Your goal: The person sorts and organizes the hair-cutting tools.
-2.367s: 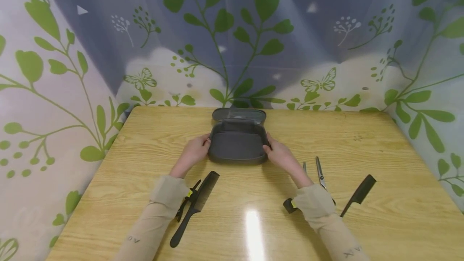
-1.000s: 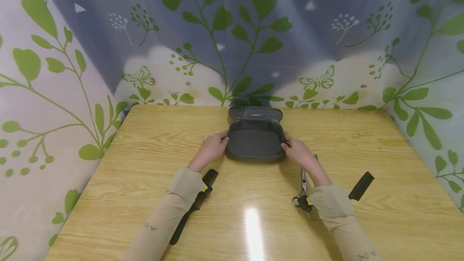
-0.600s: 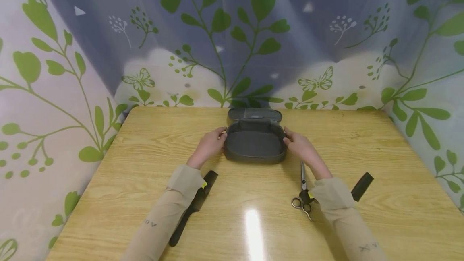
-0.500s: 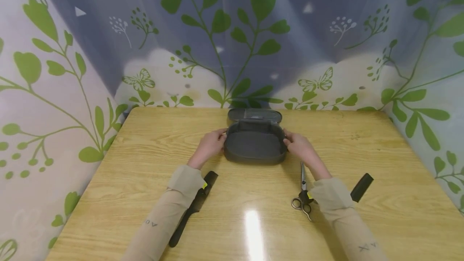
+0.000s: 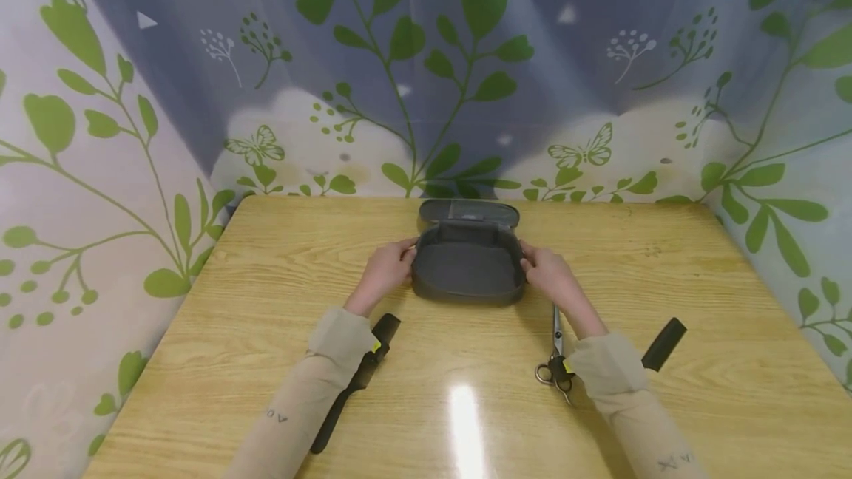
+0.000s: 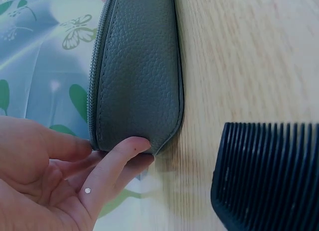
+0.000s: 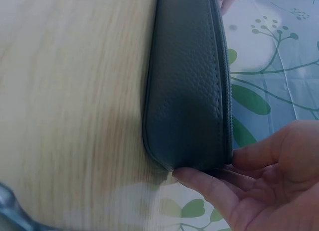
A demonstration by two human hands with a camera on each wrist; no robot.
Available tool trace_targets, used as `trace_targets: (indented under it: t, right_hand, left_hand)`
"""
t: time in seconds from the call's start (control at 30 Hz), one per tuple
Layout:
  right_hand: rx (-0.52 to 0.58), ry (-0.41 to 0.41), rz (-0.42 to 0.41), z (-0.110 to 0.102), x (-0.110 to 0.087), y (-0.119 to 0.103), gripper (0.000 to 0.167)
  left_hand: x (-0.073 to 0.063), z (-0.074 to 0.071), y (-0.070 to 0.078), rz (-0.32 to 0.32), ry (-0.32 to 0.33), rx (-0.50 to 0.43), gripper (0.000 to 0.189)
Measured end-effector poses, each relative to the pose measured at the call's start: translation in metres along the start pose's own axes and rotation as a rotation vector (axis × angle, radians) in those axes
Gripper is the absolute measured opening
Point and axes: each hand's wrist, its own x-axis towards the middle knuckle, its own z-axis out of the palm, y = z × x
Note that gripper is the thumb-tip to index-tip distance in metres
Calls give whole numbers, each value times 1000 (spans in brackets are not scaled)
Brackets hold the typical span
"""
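A dark grey zippered case (image 5: 469, 266) lies on the wooden table with its lid (image 5: 469, 211) folded back toward the wall. My left hand (image 5: 387, 269) holds its left end, and my right hand (image 5: 551, 273) holds the right end. In the left wrist view, thumb and fingers (image 6: 119, 164) pinch the grained end between zipper edge and bottom corner. The right wrist view has the fingers (image 7: 207, 187) gripping the opposite end likewise. A black wide comb (image 5: 339, 414) lies partly under my left wrist. Metal scissors (image 5: 558, 342) lie beside my right wrist, partly hidden.
A second black comb (image 5: 664, 344) sticks out to the right of my right sleeve, its handle covered. A leaf-patterned curtain (image 5: 426, 94) rises behind the wooden table (image 5: 299, 242) and along both its sides.
Between 2.4 and 1.0 seconds ago, both hands shifted the case to the right. It has stayed almost still since. My right forearm now covers a second pair of scissors seen earlier.
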Motion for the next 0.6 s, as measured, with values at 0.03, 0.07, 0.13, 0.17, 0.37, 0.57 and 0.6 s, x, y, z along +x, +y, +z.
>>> trace_targets:
  t: [0.03,0.07,0.13,0.17,0.37,0.57,0.6]
  right_hand:
    - [-16,8,-5,0,-1,-1,49]
    - [-26,13,-9,1,-1,-1,49]
    - [-40,19,-11,2,-2,-1,49]
    - [-45,23,-11,2,-3,-1,49]
    - [-37,22,-21,2,-7,1,49]
    - [-23,10,-5,4,-11,-1,50]
    - [-26,8,-3,4,-12,-1,50]
  left_hand:
    - [-1,0,0,3,5,7,39]
    - [-2,0,1,7,7,13,39]
    - [-4,0,2,8,9,13,39]
    - [-4,0,2,7,7,12,39]
    - [-10,1,3,7,-3,31,39]
    - [-14,1,4,26,5,61,39]
    - [-15,1,4,31,6,69,39]
